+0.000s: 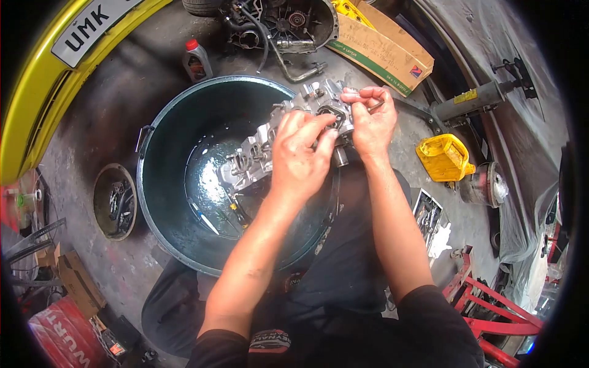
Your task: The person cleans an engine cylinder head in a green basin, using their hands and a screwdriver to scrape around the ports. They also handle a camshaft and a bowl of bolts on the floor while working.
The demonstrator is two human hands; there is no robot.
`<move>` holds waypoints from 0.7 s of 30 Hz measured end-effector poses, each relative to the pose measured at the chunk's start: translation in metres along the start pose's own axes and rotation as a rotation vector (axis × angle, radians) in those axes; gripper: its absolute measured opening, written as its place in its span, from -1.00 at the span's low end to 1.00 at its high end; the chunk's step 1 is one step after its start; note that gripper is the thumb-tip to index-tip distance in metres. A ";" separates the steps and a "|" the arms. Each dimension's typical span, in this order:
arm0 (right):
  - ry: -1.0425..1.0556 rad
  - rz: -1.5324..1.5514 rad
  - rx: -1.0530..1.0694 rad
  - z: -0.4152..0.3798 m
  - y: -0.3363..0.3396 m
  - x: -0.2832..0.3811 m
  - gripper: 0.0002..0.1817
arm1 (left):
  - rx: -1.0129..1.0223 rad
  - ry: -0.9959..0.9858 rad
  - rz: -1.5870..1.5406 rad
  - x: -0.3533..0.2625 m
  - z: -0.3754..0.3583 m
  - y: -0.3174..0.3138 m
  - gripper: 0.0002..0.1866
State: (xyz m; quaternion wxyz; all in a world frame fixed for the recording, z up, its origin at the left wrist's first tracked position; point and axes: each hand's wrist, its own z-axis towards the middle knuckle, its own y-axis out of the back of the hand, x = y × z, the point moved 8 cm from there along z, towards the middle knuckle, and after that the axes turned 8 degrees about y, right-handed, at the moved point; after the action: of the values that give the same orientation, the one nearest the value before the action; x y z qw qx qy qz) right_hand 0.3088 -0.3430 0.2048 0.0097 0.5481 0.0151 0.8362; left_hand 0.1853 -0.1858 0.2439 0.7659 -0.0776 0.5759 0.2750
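A grey metal engine cylinder head (248,159) lies slanted over the right part of a large dark green tub (153,202). My left hand (300,150) is closed at its near end, with index finger and thumb on a dark round fitting (333,116). Beside it, my right hand (372,122) is pinched at the end of the head, and a thin dark rod-like piece (377,105) shows between its fingers. The fingers hide part of the head. Wet liquid and a white-handled brush-like tool (208,224) are in the tub's bottom.
Left of the tub stands a round bowl of small metal parts (115,208). Behind it are a red-capped bottle (196,61), a gearbox housing (294,24) and a cardboard box (380,49). A yellow jug (443,157), a tool tray (429,214) and a red metal frame (497,300) are at right.
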 end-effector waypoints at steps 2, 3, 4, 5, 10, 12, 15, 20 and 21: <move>-0.007 -0.001 -0.008 0.000 0.001 0.000 -0.75 | -0.005 0.010 -0.066 0.000 0.001 -0.007 -0.77; -0.009 0.004 -0.014 -0.001 0.001 0.002 -0.75 | 0.006 0.032 -0.100 0.001 0.001 -0.010 -0.77; -0.013 0.009 -0.019 -0.002 0.002 0.002 -0.75 | 0.017 0.055 -0.135 0.002 0.001 -0.011 -0.77; -0.007 0.019 -0.018 -0.003 0.003 0.002 -0.76 | 0.030 0.063 -0.123 0.002 0.001 -0.013 -0.79; -0.007 0.035 -0.022 -0.003 0.007 0.001 -0.76 | 0.108 0.054 -0.113 0.007 0.011 -0.024 -0.87; 0.004 0.066 -0.020 -0.004 0.011 0.000 -0.75 | 0.181 -0.074 0.002 0.001 0.016 -0.028 -0.88; 0.017 0.091 -0.002 -0.005 0.016 -0.002 -0.74 | 0.226 -0.329 0.221 -0.016 0.013 -0.032 -0.90; 0.033 0.119 0.016 -0.006 0.025 -0.003 -0.73 | 0.309 -0.670 0.473 -0.042 0.005 -0.042 -0.88; 0.035 0.134 0.018 -0.006 0.025 -0.003 -0.73 | 0.331 -0.710 0.498 -0.047 0.005 -0.044 -0.88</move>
State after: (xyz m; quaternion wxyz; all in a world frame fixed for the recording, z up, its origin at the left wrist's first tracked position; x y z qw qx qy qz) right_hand 0.3045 -0.3683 0.2011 -0.0516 0.5332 -0.0140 0.8443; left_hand 0.2027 -0.2360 0.2806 0.8285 0.2851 0.3155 0.3644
